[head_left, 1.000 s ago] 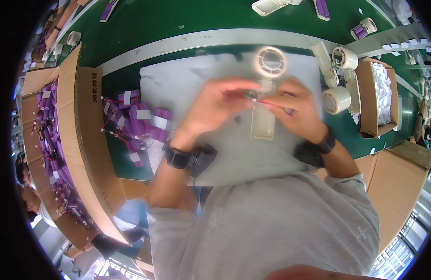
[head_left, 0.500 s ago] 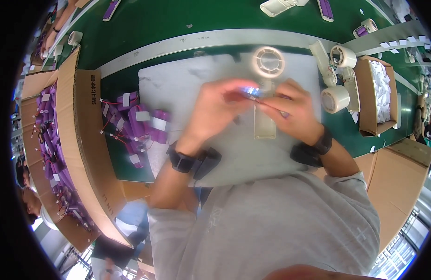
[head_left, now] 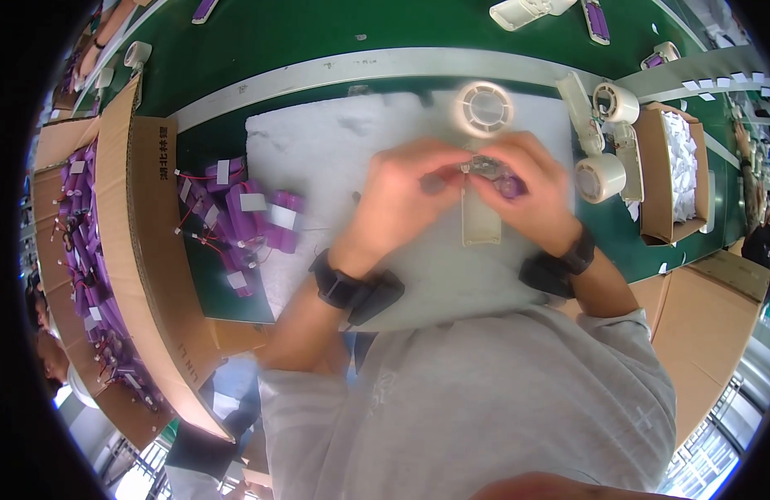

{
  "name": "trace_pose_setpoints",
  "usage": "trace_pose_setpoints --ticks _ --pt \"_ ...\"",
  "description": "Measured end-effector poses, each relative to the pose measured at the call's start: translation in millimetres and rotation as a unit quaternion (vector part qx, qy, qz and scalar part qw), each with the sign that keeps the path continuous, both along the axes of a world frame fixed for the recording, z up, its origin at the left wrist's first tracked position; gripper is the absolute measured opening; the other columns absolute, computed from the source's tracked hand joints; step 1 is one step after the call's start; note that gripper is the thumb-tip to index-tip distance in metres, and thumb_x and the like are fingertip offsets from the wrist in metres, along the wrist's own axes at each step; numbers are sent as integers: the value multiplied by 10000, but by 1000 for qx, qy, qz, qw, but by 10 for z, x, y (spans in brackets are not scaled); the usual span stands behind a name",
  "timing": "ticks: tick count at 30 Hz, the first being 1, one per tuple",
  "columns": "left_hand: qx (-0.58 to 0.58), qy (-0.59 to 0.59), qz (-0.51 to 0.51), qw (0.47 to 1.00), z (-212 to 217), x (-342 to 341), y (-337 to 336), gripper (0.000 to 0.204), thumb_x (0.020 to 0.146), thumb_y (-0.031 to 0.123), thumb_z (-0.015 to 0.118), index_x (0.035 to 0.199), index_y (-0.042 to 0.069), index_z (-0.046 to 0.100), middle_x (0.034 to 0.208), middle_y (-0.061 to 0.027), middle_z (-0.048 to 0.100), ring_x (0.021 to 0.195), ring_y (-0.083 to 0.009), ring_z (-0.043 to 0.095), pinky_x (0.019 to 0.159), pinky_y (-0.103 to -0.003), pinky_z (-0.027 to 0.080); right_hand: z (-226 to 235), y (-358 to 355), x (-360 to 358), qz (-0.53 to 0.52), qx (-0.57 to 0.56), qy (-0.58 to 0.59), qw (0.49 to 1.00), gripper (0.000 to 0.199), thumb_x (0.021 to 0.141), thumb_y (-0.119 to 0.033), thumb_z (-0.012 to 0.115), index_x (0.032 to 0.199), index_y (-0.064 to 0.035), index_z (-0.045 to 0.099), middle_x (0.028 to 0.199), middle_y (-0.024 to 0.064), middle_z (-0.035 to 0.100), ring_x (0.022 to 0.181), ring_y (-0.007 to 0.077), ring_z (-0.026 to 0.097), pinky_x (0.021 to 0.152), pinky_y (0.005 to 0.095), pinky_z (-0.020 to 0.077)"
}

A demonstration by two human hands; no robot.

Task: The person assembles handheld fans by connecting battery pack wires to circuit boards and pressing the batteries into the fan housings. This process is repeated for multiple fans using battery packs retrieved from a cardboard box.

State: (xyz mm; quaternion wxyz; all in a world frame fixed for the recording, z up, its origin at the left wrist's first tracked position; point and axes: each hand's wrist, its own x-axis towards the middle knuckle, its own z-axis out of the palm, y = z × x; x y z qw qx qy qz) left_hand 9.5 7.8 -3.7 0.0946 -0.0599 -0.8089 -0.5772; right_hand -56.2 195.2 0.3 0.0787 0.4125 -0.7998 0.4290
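Observation:
My left hand [head_left: 393, 196] and my right hand [head_left: 535, 187] meet over the middle of the white mat, fingertips nearly touching. Purple wrapping of a battery pack [head_left: 510, 186] shows inside my closed right hand. Between the fingertips are small clear and whitish parts [head_left: 483, 165], too blurred to name. My left fingers are pinched at their edge; what they hold is mostly hidden. Under the hands lies a cream handheld fan casing, with its round ring head [head_left: 483, 109] beyond them and its open handle shell [head_left: 481, 221] below.
Several purple battery packs [head_left: 247, 204] with leads lie left of the mat [head_left: 318, 133]. A cardboard box [head_left: 164, 250] of more packs stands farther left. At right are cream fan casings [head_left: 601, 177] and a box of white slips [head_left: 661, 221]. A grey rail [head_left: 318, 71] crosses behind.
The bluish light at my left fingertips no longer shows. My left hand has moved right, closer to my right hand, and more purple wrapping shows in the right one.

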Motion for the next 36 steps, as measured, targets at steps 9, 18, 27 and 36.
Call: trace_pose_setpoints --ticks 9,18,27,36 --pt "-50 26 -10 998 -10 6 -19 268 739 -69 707 990 19 743 893 -96 719 739 -174 697 643 -272 564 0 -10 19 -13 0 -11 1000 311 685 -40 804 979 -60 704 928 94 661 742 232 678 654 310 575" --pt "22 42 35 998 -31 -8 176 355 743 -59 683 1080 39 629 864 -76 636 672 -169 624 620 -277 524 67 -26 45 -50 -8 -153 987 216 734 -51 783 937 -54 708 877 90 670 692 215 661 591 311 529" --pt "-46 -19 6 999 -2 7 194 423 735 -55 670 1118 75 548 834 -83 586 676 -188 600 639 -325 508 129 33 129 -79 46 -123 988 147 743 -36 758 877 -41 697 820 87 653 665 236 637 576 322 509" --pt "-33 -53 -14 998 -24 22 178 460 736 -35 680 1149 100 529 806 -91 582 684 -223 601 651 -344 510 134 24 222 -77 68 -7 995 170 719 -19 756 874 -27 686 784 80 619 652 246 607 566 344 499"
